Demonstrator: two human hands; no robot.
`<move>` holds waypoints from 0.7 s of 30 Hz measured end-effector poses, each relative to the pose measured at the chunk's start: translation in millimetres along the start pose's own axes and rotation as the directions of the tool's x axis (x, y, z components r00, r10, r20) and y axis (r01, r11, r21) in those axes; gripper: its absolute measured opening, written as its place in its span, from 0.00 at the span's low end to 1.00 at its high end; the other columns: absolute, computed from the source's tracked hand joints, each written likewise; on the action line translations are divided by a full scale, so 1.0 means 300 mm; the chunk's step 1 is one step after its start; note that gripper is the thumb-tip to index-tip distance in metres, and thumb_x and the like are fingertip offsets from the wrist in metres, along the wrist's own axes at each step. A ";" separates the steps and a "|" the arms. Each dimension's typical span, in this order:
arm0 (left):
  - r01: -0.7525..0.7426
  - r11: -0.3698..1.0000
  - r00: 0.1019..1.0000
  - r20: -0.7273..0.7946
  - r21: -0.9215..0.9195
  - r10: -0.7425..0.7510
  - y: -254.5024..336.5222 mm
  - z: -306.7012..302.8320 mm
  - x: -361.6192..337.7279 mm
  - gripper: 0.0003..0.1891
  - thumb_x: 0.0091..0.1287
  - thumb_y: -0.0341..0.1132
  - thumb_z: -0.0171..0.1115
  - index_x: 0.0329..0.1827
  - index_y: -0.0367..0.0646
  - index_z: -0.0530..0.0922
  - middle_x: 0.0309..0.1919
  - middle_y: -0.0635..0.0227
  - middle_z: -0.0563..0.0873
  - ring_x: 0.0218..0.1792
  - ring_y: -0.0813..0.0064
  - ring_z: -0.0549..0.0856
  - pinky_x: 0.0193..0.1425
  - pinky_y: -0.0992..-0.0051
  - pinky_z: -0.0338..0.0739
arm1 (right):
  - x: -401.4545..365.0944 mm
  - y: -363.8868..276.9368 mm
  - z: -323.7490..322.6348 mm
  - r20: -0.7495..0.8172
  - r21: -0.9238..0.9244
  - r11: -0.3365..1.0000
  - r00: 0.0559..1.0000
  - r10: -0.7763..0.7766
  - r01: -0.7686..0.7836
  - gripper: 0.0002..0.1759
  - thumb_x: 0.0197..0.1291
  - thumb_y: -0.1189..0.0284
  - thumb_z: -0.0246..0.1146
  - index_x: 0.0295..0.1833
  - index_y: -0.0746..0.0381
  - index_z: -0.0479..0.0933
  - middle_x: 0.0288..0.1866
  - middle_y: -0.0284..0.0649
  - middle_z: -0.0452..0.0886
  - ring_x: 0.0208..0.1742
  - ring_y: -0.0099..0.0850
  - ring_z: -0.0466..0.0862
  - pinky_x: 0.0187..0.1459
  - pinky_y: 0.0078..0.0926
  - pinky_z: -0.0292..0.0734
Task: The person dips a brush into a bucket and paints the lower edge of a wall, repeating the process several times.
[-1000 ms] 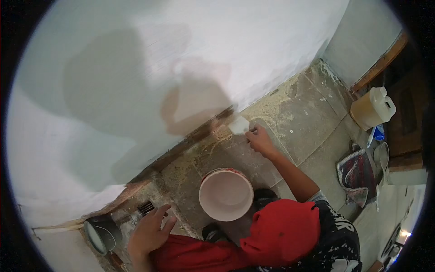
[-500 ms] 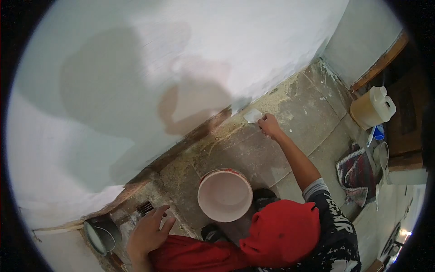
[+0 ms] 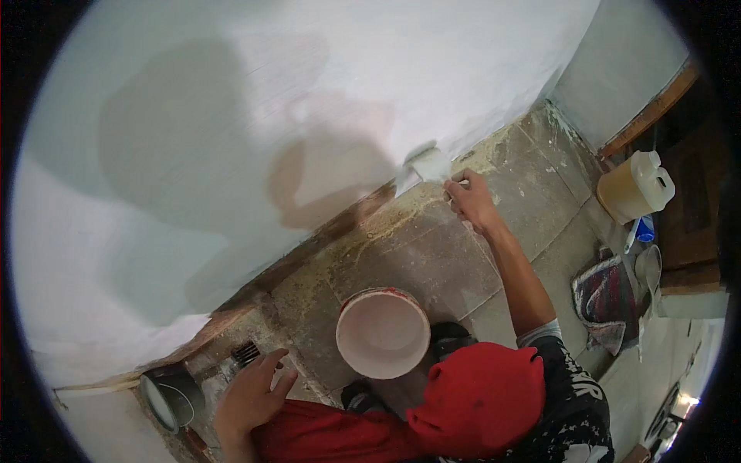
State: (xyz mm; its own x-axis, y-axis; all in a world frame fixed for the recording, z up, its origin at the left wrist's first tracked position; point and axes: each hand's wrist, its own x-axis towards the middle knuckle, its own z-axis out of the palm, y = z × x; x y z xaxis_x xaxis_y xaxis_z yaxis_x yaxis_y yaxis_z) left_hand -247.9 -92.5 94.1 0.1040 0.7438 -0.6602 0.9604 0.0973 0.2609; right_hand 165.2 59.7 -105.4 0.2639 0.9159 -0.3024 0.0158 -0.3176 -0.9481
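In my right hand (image 3: 471,199) is a broad, flat white tool (image 3: 432,164), pinched between the fingers. Its wide end lies against the bottom of the white wall (image 3: 494,69), just above the floor joint. My left hand (image 3: 256,397) is at the lower left, fingers apart and holding nothing, beside the red clothing (image 3: 478,397). A dark slotted piece (image 3: 245,353) shows just beyond its fingertips. Between my arms stands a round white bucket (image 3: 384,376) with a red-marked rim, pale inside.
A grey pail (image 3: 181,397) with a wire handle lies tipped at the lower left. At the right are a yellowish jug (image 3: 637,185), a blue item (image 3: 645,228) and a crumpled patterned cloth (image 3: 606,301). Stained tiles (image 3: 432,258) run along the wall's rough, brown lower edge.
My right hand has moved slightly up and right, taking the white tool from the floor edge onto the base of the wall. My left hand stays nearly still.
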 end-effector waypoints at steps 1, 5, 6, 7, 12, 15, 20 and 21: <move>0.008 1.000 1.000 0.000 0.009 -0.008 0.003 -0.003 0.001 0.26 0.74 0.49 0.57 0.68 0.42 0.74 0.53 0.48 0.85 0.56 0.49 0.84 0.61 0.57 0.77 | -0.017 -0.013 -0.013 0.003 0.019 1.000 1.000 -0.008 0.008 0.13 0.67 0.69 0.62 0.46 0.67 0.70 0.29 0.42 0.81 0.19 0.24 0.75 0.17 0.25 0.67; -0.009 1.000 1.000 -0.013 0.024 0.010 -0.004 -0.002 0.002 0.26 0.74 0.49 0.58 0.68 0.43 0.74 0.53 0.48 0.85 0.55 0.48 0.84 0.61 0.57 0.77 | -0.034 0.082 -0.016 0.016 -0.026 0.999 0.999 0.048 -0.048 0.14 0.67 0.68 0.63 0.47 0.66 0.70 0.29 0.42 0.81 0.22 0.25 0.77 0.19 0.27 0.70; -0.010 1.000 1.000 -0.013 0.020 0.010 -0.006 0.001 0.004 0.26 0.74 0.49 0.58 0.68 0.43 0.74 0.53 0.48 0.85 0.55 0.48 0.84 0.61 0.57 0.77 | -0.022 0.142 0.000 0.017 -0.030 0.998 0.999 0.048 -0.047 0.14 0.67 0.68 0.63 0.47 0.66 0.70 0.29 0.42 0.81 0.22 0.25 0.77 0.19 0.27 0.70; -0.014 1.000 1.000 -0.007 0.015 0.014 -0.008 0.001 0.005 0.26 0.74 0.49 0.58 0.68 0.42 0.74 0.53 0.48 0.85 0.56 0.49 0.84 0.61 0.58 0.77 | -0.001 0.221 0.023 0.007 -0.082 0.994 0.997 0.079 -0.078 0.14 0.66 0.68 0.63 0.47 0.66 0.70 0.29 0.42 0.81 0.23 0.26 0.78 0.21 0.29 0.71; -0.029 1.000 0.999 -0.017 0.000 0.029 -0.023 0.002 -0.009 0.26 0.75 0.48 0.58 0.68 0.41 0.74 0.52 0.48 0.85 0.57 0.50 0.84 0.62 0.58 0.76 | 0.039 0.365 0.135 0.016 -0.117 0.980 0.986 0.166 -0.163 0.11 0.67 0.70 0.60 0.48 0.65 0.69 0.30 0.40 0.81 0.22 0.26 0.76 0.20 0.27 0.71; -0.036 0.999 0.999 -0.010 -0.030 0.036 -0.032 0.003 -0.013 0.26 0.75 0.48 0.58 0.68 0.40 0.74 0.52 0.48 0.85 0.58 0.50 0.83 0.63 0.58 0.76 | 0.078 0.404 0.173 0.000 -0.186 0.975 0.993 0.120 -0.118 0.10 0.66 0.71 0.59 0.47 0.65 0.70 0.30 0.41 0.81 0.23 0.28 0.78 0.20 0.29 0.73; -0.035 0.999 0.998 -0.044 0.007 0.035 -0.024 0.004 -0.025 0.25 0.75 0.48 0.57 0.67 0.40 0.74 0.52 0.48 0.85 0.56 0.49 0.84 0.61 0.58 0.77 | 0.113 0.416 0.202 0.025 -0.164 0.973 0.985 0.168 -0.162 0.12 0.65 0.70 0.61 0.45 0.68 0.69 0.30 0.45 0.80 0.23 0.33 0.80 0.21 0.35 0.74; -0.035 0.999 0.998 -0.046 0.005 0.035 -0.024 0.005 -0.024 0.25 0.75 0.48 0.57 0.67 0.40 0.74 0.52 0.48 0.85 0.56 0.49 0.84 0.61 0.58 0.77 | 0.116 0.410 0.205 0.026 -0.166 0.973 0.986 0.166 -0.160 0.12 0.65 0.70 0.61 0.45 0.68 0.69 0.30 0.45 0.80 0.23 0.33 0.80 0.21 0.35 0.74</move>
State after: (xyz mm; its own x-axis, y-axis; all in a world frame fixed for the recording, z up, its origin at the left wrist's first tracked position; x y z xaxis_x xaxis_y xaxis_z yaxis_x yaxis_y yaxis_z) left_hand -255.3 -99.5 96.1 0.1252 0.7766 -0.6175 0.9575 0.0684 0.2802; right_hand 117.0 67.8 -238.5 0.2372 0.8566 -0.4582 0.1333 -0.4959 -0.8581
